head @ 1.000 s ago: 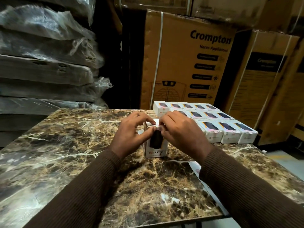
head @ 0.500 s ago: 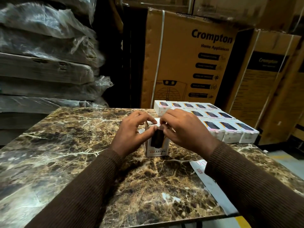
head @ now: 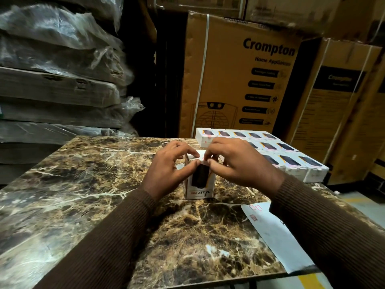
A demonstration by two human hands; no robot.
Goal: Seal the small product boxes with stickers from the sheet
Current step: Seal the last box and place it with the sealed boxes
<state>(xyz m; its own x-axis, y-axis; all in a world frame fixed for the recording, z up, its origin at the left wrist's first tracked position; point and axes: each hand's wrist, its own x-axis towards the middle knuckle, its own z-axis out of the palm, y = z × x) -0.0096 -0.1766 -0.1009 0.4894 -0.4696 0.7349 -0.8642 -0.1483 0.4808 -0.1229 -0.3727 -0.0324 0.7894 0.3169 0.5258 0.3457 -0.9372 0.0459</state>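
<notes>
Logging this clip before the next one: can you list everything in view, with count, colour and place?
Held box: one, white, upright at table centre, between both hands.
Laid-out boxes: three rows, exact count hidden by the hands, white, far right of table.
Sticker sheet: one, white with red marks, near right edge, partly under the right sleeve.
Table: one, brown marble.
Cartons: several, brown, behind table.
Wrapped bundles: a stack, grey, left.
Left hand: grips the box top.
Right hand: fingers pinch at the box top.
</notes>
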